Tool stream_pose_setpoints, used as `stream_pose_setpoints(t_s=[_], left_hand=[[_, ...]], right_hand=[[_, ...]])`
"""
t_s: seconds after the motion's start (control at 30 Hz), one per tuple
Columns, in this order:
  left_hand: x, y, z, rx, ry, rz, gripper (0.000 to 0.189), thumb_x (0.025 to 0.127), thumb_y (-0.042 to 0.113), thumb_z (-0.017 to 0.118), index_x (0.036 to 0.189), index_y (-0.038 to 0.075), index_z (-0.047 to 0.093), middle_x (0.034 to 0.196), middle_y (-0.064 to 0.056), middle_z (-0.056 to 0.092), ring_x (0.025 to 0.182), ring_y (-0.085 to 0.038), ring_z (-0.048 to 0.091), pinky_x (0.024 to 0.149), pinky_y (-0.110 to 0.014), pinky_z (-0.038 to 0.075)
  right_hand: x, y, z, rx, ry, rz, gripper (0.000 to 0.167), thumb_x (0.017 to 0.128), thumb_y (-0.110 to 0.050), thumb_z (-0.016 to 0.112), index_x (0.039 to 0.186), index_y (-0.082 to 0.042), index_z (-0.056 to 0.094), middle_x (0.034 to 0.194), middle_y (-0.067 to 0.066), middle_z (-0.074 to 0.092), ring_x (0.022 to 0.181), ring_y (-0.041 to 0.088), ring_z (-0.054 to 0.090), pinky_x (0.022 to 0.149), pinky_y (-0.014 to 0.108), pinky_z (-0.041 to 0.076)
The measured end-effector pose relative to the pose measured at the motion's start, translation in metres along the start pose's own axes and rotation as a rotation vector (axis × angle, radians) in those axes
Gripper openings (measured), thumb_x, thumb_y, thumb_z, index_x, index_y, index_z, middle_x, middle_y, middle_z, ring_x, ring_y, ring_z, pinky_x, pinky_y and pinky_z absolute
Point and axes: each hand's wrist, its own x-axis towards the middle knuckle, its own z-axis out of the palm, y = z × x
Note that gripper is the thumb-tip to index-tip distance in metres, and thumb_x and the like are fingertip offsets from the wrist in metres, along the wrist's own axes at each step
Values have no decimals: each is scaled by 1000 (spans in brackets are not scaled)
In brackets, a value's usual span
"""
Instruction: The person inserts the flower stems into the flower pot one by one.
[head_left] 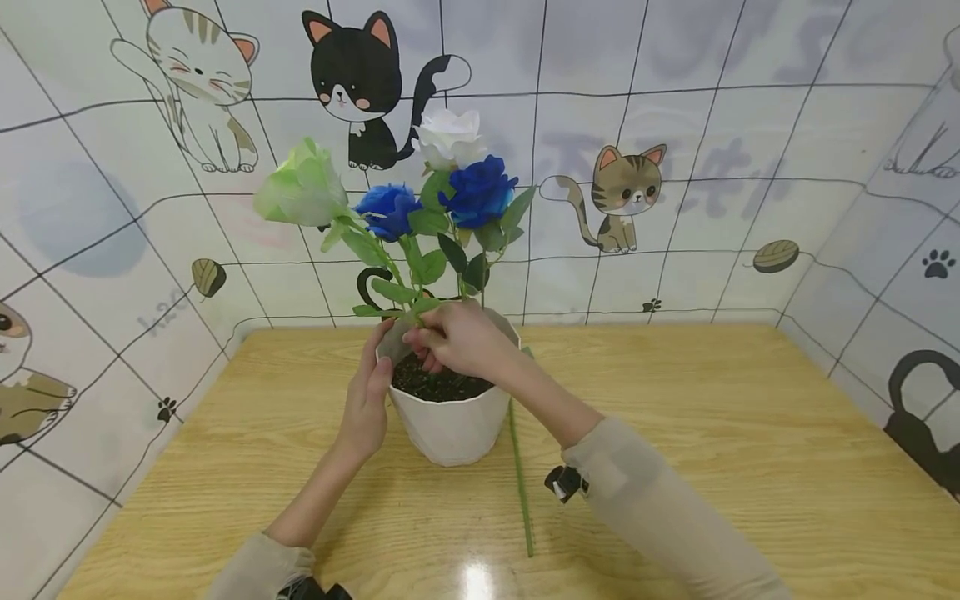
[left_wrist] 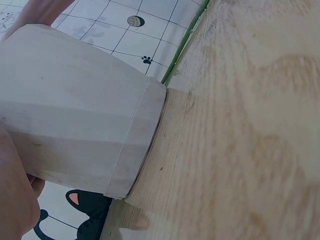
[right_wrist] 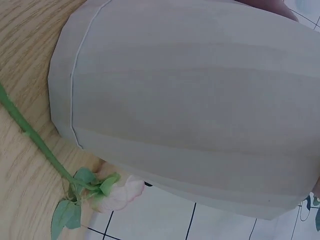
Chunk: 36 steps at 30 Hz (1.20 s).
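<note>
A white faceted flower pot [head_left: 450,429] with dark soil [head_left: 442,385] stands upright on the table. My left hand [head_left: 363,408] holds its left side, thumb near the rim and fingers round the outer wall. Over the soil, my right hand [head_left: 472,337] pinches a stem low down, seemingly that of the pale green rose [head_left: 303,187] leaning left; the fingers hide the exact grip. Blue roses [head_left: 480,192] and a white rose [head_left: 450,140] rise from the pot behind the hand. In the left wrist view, the pot wall [left_wrist: 75,100] fills the left side.
A loose green stem [head_left: 522,492] lies on the wooden table [head_left: 675,400] just right of the pot. Its pale pink rose head [right_wrist: 120,192] shows in the right wrist view. A tiled backdrop with cartoon cats [head_left: 630,200] stands behind and at both sides.
</note>
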Motion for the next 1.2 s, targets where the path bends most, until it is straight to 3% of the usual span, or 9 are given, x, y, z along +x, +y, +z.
stream_pose_setpoints(t_s=[0.23, 0.57, 0.73, 0.9, 1.1, 1.2], left_hand=[[1, -1, 0, -13, -7, 13, 51, 108, 27, 27, 157, 15, 32, 153, -20, 43, 136, -35, 44, 108, -56, 34], [-2, 0, 1, -25, -20, 7, 51, 109, 26, 27, 157, 13, 31, 154, -17, 43, 138, -32, 42, 110, -59, 32], [0, 1, 1, -28, -14, 16, 50, 109, 27, 27, 158, 14, 31, 154, -15, 43, 140, -31, 40, 111, -57, 31], [1, 1, 1, -40, -15, 23, 51, 109, 28, 26, 157, 12, 31, 154, -16, 43, 139, -31, 41, 111, -57, 31], [1, 0, 1, -46, -12, 25, 51, 109, 29, 26, 158, 13, 31, 154, -18, 42, 138, -34, 41, 109, -59, 31], [0, 0, 1, -37, -8, 24, 51, 109, 30, 26, 158, 14, 31, 156, -17, 40, 139, -34, 40, 109, -60, 30]], right_hand=[[1, 1, 0, 3, -6, 41, 26, 103, -25, 60, 83, -12, 70, 66, -10, 67, 59, 2, 66, 67, 20, 52], [1, 4, 6, 66, -53, -7, 17, 101, -25, 63, 94, -10, 67, 66, -8, 66, 59, 11, 68, 64, 21, 51], [1, 2, 2, 66, -55, 17, 20, 101, -30, 63, 96, -12, 68, 66, -2, 69, 60, 15, 68, 65, 24, 50], [0, 1, -1, 77, -53, 47, 24, 100, -33, 64, 101, -11, 71, 78, 4, 74, 63, 13, 68, 66, 25, 50], [-6, -1, -2, 99, 8, 108, 33, 98, -35, 68, 114, -6, 72, 101, 3, 75, 68, 6, 68, 71, 23, 53], [-9, -1, -3, 104, 29, 116, 38, 97, -35, 68, 120, -4, 70, 104, 4, 75, 73, 5, 69, 74, 25, 55]])
